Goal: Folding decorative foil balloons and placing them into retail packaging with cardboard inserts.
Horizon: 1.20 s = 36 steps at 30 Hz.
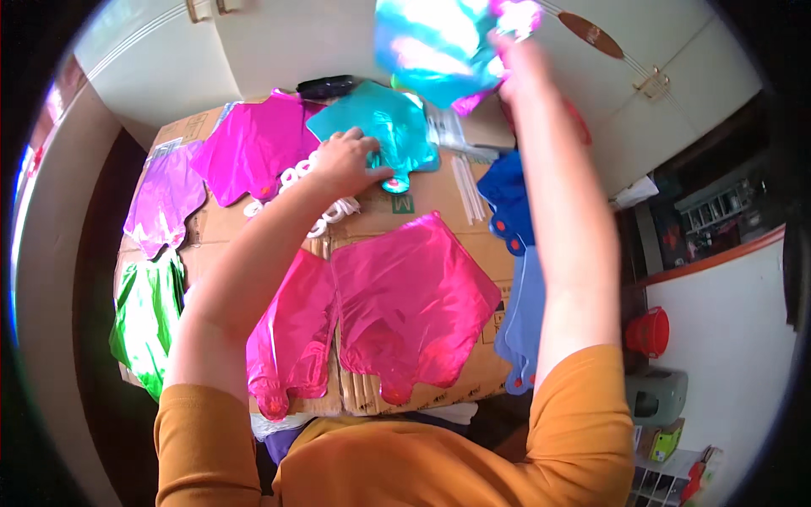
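My right hand, blurred by motion, is raised at the far side with a shiny teal foil balloon in its grip. Pink and purple patches show near the fingers. My left hand lies at the left edge of a flat teal foil balloon, fingers and thumb apart. Around that wrist are several white rings, partly covered by the forearm. Two flat pink foil balloons lie nearest my body, one partly under the other's edge.
Cardboard covers the table. Magenta, purple and green foil sheets lie left; dark blue and slate-blue ones lie right. White sticks rest near the dark blue foil. Behind stand white cabinets.
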Motion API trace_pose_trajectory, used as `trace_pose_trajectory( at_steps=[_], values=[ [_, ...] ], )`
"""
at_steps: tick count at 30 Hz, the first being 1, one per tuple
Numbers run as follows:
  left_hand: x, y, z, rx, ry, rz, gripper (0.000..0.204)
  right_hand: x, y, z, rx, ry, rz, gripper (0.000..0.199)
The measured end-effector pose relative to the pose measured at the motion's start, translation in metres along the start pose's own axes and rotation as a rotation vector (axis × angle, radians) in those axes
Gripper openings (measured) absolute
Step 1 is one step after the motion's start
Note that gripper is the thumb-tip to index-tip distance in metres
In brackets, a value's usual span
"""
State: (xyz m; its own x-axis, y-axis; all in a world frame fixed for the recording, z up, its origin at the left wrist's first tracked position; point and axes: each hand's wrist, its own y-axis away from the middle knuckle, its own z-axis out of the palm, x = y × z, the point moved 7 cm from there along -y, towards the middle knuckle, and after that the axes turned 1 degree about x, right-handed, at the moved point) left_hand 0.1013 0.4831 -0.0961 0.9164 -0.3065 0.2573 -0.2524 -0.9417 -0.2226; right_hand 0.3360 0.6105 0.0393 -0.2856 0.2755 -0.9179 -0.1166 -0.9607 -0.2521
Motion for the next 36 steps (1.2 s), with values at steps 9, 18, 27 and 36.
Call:
trace_pose_trajectory(
  at_steps=[9, 18, 27, 36],
  values=[
    [0.135, 0.012, -0.042, 0.200, 0.320, 0.744, 0.024, -0.250, 0.101, -0.222, 0.276, 1.084, -0.253, 0.029],
    [0.223, 0.014, 0.054, 0.072, 0.147, 1.205, 0.026, -0.108, 0.221, -0.150, -0.085, 1.673, -0.838, 0.027],
    [0.220, -0.028, 0.057, -0.274, 0.636, 0.693, 0.013, 0.007, 0.210, -0.163, -0.161, 1.508, -0.134, 0.015],
    [0.224, -0.039, 0.051, -0.378, 0.538, 0.486, 0.014, 0.011, 0.198, -0.178, -0.146, 1.370, 0.104, 0.033]
  ],
)
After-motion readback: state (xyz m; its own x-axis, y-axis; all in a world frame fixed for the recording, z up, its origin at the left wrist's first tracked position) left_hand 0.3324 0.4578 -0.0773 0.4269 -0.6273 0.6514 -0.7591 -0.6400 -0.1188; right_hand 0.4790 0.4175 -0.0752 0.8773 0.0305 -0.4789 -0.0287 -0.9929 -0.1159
